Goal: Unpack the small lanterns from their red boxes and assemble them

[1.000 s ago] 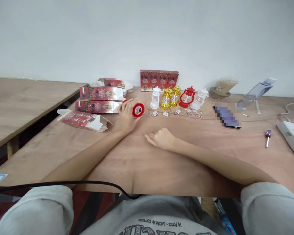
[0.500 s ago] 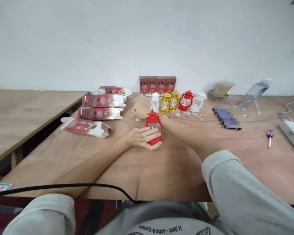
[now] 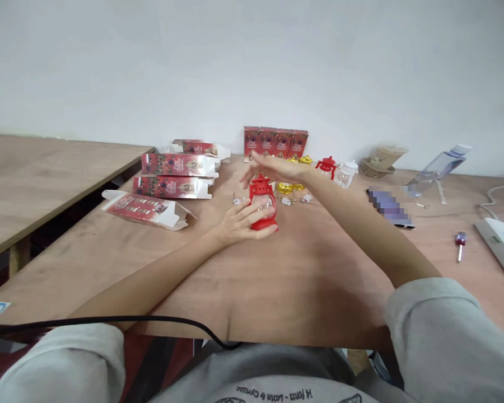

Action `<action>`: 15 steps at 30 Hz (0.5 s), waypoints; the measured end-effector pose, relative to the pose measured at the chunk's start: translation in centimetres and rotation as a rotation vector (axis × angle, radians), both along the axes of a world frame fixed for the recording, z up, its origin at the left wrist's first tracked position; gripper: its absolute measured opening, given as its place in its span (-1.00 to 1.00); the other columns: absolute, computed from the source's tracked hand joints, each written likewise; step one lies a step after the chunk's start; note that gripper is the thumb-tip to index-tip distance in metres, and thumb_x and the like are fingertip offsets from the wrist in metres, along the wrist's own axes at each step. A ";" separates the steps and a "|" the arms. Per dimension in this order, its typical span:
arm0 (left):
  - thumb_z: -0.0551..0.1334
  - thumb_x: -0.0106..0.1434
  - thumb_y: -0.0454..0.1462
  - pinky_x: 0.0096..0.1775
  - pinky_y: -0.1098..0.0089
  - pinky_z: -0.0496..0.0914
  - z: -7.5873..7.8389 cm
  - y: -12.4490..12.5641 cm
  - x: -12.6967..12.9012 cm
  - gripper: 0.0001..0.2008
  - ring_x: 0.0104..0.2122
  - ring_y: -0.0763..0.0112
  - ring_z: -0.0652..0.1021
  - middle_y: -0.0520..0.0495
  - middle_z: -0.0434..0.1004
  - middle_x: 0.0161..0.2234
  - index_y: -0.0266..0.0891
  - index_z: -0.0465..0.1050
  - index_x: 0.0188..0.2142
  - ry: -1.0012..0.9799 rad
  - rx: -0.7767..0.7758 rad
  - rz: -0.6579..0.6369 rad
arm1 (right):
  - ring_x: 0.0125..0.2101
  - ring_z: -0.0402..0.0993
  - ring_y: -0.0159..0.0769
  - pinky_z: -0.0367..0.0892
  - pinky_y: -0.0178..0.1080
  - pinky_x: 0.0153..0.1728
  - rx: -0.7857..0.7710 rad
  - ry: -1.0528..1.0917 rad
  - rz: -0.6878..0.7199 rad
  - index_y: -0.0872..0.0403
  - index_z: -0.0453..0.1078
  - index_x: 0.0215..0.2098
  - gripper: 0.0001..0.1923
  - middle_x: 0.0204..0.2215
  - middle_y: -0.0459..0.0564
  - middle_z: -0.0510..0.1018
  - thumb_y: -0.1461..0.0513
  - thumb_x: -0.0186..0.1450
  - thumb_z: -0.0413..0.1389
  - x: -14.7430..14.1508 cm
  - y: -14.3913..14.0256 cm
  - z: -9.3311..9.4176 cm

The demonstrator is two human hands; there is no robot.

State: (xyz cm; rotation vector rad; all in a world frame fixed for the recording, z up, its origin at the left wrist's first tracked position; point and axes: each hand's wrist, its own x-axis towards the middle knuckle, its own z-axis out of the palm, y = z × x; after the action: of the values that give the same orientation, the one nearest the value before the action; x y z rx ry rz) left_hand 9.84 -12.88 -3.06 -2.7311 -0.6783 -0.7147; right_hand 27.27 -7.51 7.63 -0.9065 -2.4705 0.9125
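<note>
A small red lantern with a clear globe stands upright on the wooden table. My left hand is wrapped around its lower body from the left. Just above the lantern's top, my right hand is raised with its fingers stretched out and nothing seen in them. Behind my right forearm stand gold lanterns, another red lantern and a white lantern, all partly covered. Small pale trinkets on metal clips lie in front of the gold ones.
Opened red printed boxes lie at the left, and upright red boxes stand against the wall. On the right are a phone, a clear bottle, a cup, a screwdriver and a white device. A black cable crosses the front edge.
My right hand has lifted from the table behind the lantern to above its top, and its closed fingers have spread. My left hand keeps hold of the red lantern.
</note>
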 end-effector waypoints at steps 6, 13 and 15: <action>0.14 0.31 -0.29 0.20 0.09 0.20 -1.3 1.0 -0.3 -0.67 0.18 0.32 0.32 0.03 0.39 0.10 0.13 0.33 0.03 -0.228 0.198 0.056 | -0.37 0.47 -0.39 0.39 -0.31 -0.37 -0.132 0.098 0.031 0.09 0.36 -0.15 -0.65 -0.31 -0.04 0.54 0.07 0.18 0.20 2.4 0.0 0.8; 0.16 0.28 -0.23 0.11 0.28 0.24 -1.0 0.3 0.0 -0.66 0.06 0.38 0.44 0.02 0.48 0.01 0.09 0.31 0.05 -0.082 0.283 -0.037 | -0.18 0.40 -0.21 0.35 -0.13 -0.15 0.370 -0.009 -0.404 0.15 0.28 -0.14 -0.61 -0.17 0.08 0.48 0.18 0.12 0.24 -0.4 6.1 0.3; 0.12 0.31 -0.23 0.03 0.33 0.28 -0.6 0.0 0.3 -0.74 -0.01 0.41 0.49 0.00 0.52 -0.05 0.02 0.36 -0.02 -0.012 0.296 -0.078 | -0.14 0.37 -0.14 0.30 -0.09 -0.09 0.469 -0.155 -0.442 0.15 0.29 -0.13 -0.58 -0.16 0.10 0.47 0.15 0.10 0.24 -1.7 7.0 -0.6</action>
State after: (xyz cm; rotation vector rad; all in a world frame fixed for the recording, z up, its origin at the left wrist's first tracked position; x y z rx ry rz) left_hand 10.13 -12.83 -3.67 -2.4930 -0.4308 -0.7803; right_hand 25.60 -0.47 7.00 -1.2997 -2.3032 0.1128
